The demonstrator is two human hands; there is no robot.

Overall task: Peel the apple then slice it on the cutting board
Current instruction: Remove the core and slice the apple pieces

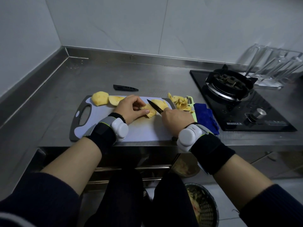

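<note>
Lower-right bin (215,208) holds peelings (193,195). Your right hand (176,118) grips the knife (155,106), tip pointing upper-left; your left hand (131,110) pinches an apple piece (151,112).

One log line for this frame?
phase: slicing | left hand: holds apple piece on cutting board | right hand: grips knife

Behind the fingers of the left hand (129,110), the wrist wears a black fabric band (102,135) with a grey strap (106,121) edged in yellow-green and a white rounded device (119,129). The right hand (176,117) has the same kind of black cuff (211,153) and white unit (188,136) behind its fingers. Further from the fingers come dark navy ribbed sleeves (41,199), and the legs wear dark trousers (124,194).
</note>
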